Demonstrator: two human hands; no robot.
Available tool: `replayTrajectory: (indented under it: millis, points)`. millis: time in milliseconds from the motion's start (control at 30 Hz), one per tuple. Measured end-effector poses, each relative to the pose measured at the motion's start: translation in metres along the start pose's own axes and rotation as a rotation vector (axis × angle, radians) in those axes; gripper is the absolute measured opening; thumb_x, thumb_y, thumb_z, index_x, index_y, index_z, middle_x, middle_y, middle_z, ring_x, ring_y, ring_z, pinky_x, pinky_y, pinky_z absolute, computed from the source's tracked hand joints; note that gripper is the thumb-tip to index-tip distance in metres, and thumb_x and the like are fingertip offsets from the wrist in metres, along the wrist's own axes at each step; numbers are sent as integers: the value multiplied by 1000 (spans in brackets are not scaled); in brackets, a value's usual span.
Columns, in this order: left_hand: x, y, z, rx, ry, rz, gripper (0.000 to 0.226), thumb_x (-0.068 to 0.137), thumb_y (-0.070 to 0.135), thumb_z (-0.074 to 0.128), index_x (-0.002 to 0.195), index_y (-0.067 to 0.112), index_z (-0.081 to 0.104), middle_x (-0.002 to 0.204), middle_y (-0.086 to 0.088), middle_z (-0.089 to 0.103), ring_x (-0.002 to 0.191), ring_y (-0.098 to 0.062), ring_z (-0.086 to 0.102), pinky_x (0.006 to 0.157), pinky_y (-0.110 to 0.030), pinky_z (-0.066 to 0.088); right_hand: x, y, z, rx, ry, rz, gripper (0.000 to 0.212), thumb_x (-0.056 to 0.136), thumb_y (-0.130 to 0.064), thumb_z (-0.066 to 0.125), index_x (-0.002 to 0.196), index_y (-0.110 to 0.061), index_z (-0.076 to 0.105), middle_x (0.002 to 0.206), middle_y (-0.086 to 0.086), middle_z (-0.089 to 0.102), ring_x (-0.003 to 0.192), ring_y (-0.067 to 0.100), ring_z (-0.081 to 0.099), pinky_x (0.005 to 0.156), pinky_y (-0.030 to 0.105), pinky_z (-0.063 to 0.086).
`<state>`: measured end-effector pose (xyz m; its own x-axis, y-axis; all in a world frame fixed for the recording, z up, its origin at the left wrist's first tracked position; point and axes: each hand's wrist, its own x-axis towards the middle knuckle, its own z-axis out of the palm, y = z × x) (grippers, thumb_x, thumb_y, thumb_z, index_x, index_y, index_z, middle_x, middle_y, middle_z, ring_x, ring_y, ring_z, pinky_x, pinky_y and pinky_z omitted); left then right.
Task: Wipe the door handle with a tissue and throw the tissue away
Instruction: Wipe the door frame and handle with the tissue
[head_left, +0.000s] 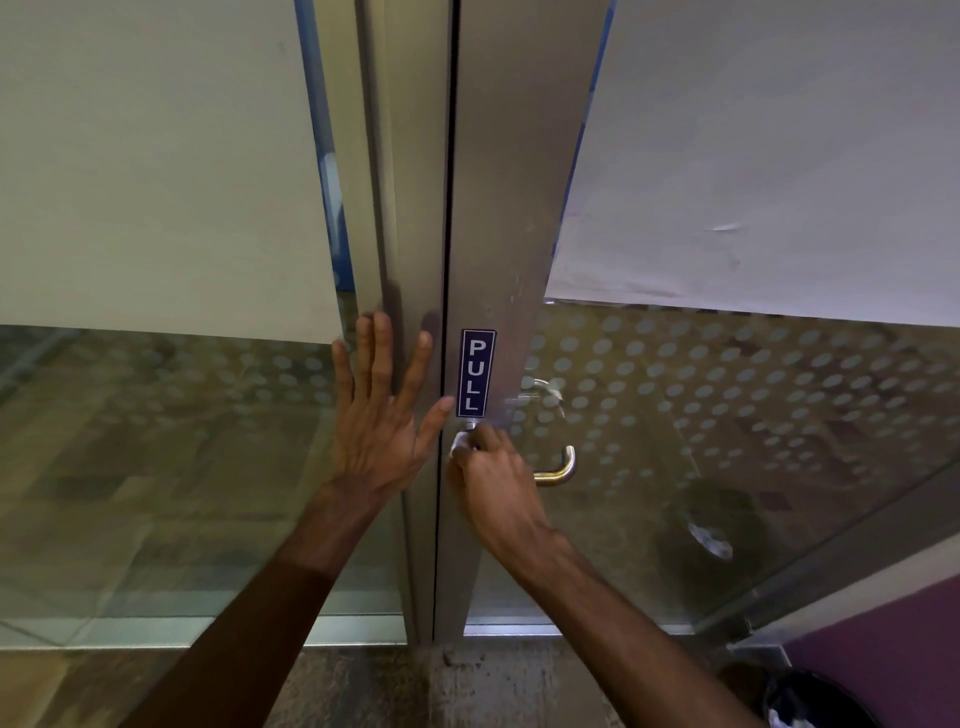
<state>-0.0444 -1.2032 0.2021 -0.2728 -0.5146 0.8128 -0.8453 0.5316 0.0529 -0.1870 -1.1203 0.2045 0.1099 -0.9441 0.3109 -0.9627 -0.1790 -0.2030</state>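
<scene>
Our right hand (496, 480) has its grip pinched around the white tissue (461, 442), pressed on the door handle (558, 470) near its base, just under the PULL sign (476, 372). Our left hand (382, 410), fingers spread flat, braces the door frame (402, 234). Best to wrap the bar and slide toward the free bend. A bin (821, 699) waits down right.

A white, soft, crumpled tissue (460, 445) is pinched in the right hand (498, 486). Right of that grip, the door handle (561, 467) is seen as polished, glossy metal. Above the grip, a glossy blue sign (476, 372) is stuck on brushed, dull metal door frame (511, 208). Smooth glass (727, 415) with matt frosted dots is seen further right
</scene>
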Motion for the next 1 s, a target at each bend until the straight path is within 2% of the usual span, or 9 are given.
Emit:
replayTrajectory:
  millis: [67,100,167,333,433,533,733,867,1000]
  points:
    - [0,0,0,-2,-9,-13,74,107,62,26,163,32,-13,168,-1,-34,158,-22,-24,129,-49,-13,1,-3,0,-71,-59,-12,29,67,0,85,93,1,73,99,16,65,87,34,67,50,35,54]
    - [-1,1,-1,-2,-14,-19,74,107,62,26,163,32,-13,168,0,-34,158,-22,-24,129,-49,-14,1,-5,1,-96,-67,-25,34,58,5,88,89,2,73,96,17,66,82,35,67,46,34,53]
    - [-1,2,-2,10,-22,-27,74,107,62,26,163,31,-13,168,-1,-35,158,-22,-25,129,-48,-15,-1,-5,3,-140,-53,-84,37,52,7,89,85,3,73,94,19,66,82,35,66,51,37,57]
    - [-1,4,-2,28,-38,-41,74,107,62,25,162,32,-13,167,0,-36,157,-21,-26,128,-47,-17,-10,12,12,-237,13,-341,26,66,-1,82,91,-1,74,97,17,65,93,34,64,76,41,59]
    - [-1,4,-1,31,-46,-55,74,107,63,25,162,33,-14,167,1,-36,157,-21,-26,128,-48,-16,-18,29,13,-228,82,-487,11,81,-3,66,91,-5,69,97,13,62,89,29,58,78,39,54]
    - [-1,3,0,31,-53,-53,74,106,63,25,162,33,-15,167,1,-36,157,-22,-27,128,-49,-15,-23,45,9,-246,148,-612,21,87,-2,48,91,-7,67,95,10,62,86,25,55,80,37,50]
    - [0,5,3,49,-48,-65,73,107,62,25,161,34,-16,167,2,-37,157,-22,-27,128,-52,-12,-28,88,7,-173,247,-792,17,95,4,53,94,-3,69,103,17,68,94,34,66,80,43,54]
    - [-1,6,5,56,-28,-63,76,106,60,30,162,34,-15,167,1,-36,157,-24,-26,128,-52,-11,-37,121,4,-70,318,-753,17,98,3,63,112,0,73,108,17,72,105,31,67,95,39,54]
    - [0,8,10,46,-3,-76,76,106,56,35,163,32,-10,169,0,-32,158,-26,-23,127,-59,-4,-43,142,10,141,406,-502,23,90,2,76,112,-3,77,108,13,75,100,27,69,96,37,53]
